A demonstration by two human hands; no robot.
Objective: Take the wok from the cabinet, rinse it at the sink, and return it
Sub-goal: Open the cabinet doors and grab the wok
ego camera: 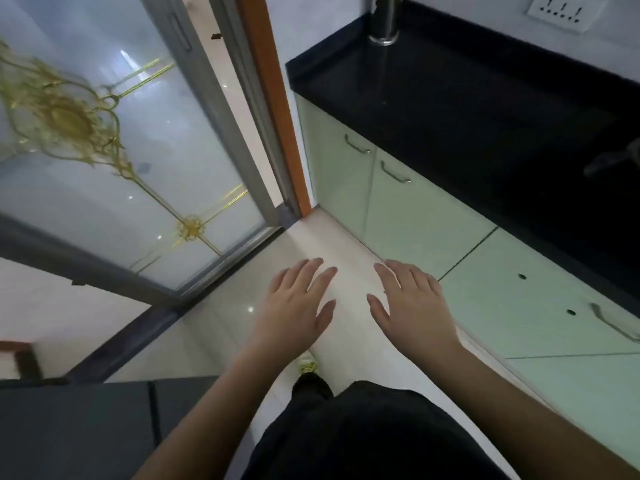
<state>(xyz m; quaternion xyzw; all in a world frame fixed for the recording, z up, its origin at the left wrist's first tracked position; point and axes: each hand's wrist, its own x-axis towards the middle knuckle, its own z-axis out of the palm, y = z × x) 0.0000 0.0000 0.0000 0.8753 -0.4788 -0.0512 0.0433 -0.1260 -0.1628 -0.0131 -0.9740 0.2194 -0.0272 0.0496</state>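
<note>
My left hand (298, 303) and my right hand (412, 303) are held out flat, palms down, fingers spread, above the pale tiled floor. Neither holds anything. To the right run pale green cabinet doors (415, 216) under a black countertop (467, 109). All the doors are closed. Each has a curved metal handle (394, 173). My right hand is just left of the cabinet's base, apart from it. No wok and no sink are in view.
A frosted glass sliding door (145, 161) with gold ornament stands at the left, beside an orange door frame (277, 105). A chrome pipe (384, 19) rises from the countertop's far end. A wall socket (562, 12) is top right. A dark grey surface (86, 427) lies bottom left.
</note>
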